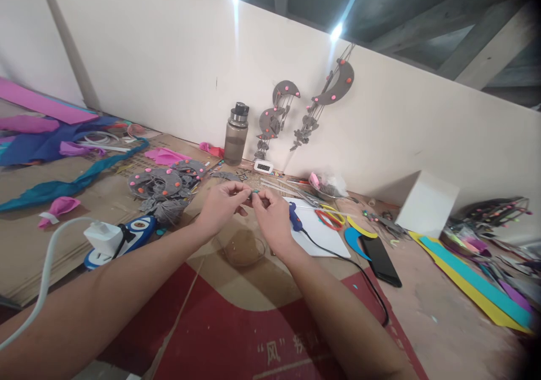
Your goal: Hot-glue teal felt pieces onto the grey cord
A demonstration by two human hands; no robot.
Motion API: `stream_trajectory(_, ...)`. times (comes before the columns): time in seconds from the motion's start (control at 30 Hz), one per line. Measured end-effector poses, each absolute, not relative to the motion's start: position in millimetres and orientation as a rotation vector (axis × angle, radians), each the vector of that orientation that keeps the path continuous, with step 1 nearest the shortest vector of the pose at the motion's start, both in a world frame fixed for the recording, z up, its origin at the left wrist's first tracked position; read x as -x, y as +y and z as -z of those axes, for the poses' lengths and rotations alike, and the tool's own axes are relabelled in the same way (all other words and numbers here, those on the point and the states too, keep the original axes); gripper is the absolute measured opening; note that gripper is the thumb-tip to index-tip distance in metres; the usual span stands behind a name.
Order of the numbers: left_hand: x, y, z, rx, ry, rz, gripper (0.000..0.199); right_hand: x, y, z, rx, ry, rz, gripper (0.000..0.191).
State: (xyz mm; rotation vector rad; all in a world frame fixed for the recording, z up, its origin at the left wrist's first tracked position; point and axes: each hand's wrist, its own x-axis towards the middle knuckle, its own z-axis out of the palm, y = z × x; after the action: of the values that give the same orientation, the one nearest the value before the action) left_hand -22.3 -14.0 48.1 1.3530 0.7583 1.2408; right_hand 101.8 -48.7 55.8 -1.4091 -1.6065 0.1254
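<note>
My left hand (224, 206) and my right hand (273, 215) meet over the middle of the cardboard-covered table. Their thumbs and fingertips pinch a tiny dark and teal piece (255, 192) between them, mostly covered by the fingers. Just right of my right hand, a blue glue gun (295, 216) with a black cable lies at the edge of a white sheet (325, 243). Left of my left hand are grey felt crescents (154, 184) dotted with pink and orange balls. Below the hands is a clear round dish or lid (244, 248), its kind hard to make out.
Scissors (330, 219), a blue crescent (354, 241) and a black phone (382, 261) lie to the right. A water bottle (235, 137) and a small white digital display (263, 167) stand behind. A power strip (141, 226) with a white charger (102, 237) is at left.
</note>
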Motion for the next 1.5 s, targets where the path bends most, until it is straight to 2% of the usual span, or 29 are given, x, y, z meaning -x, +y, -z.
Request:
stream_trajectory(0.3, 22.8, -9.6, -43.7, -1.374, 0.76, -1.222, 0.029, -104.0, -45.9, -57.9, 1.42, -1.442, -0.445, 0.024)
stream_trajectory(0.4, 23.2, -9.5, -44.6, -1.37, 0.779, -1.209, 0.028, -103.5, -44.2, -57.3, 1.4, -1.33, -0.478, 0.018)
stream_trajectory(0.5, 23.1, -9.0, -44.2, -1.348, 0.767, -1.199, 0.026, -104.0, -40.7, -53.3, 1.341, -1.287, -0.528, 0.024)
stream_trajectory(0.63, 22.2, -8.3, -42.9, -1.287, 0.737, -1.17, 0.025, -106.8, -33.3, -43.9, 1.277, -1.288, -0.632, 0.019)
stream_trajectory(1.07, 22.6, -5.2, -42.3, -1.265, 0.746, -1.106, 0.028, -107.0, -33.3, -39.1, 1.337, -1.262, -0.63, 0.02)
stream_trajectory(1.5, 20.5, -6.0, -46.2, -1.417, 0.942, -1.106, 0.012, -102.9, -36.5, -37.4, 1.327, -1.346, -0.611, 0.021)
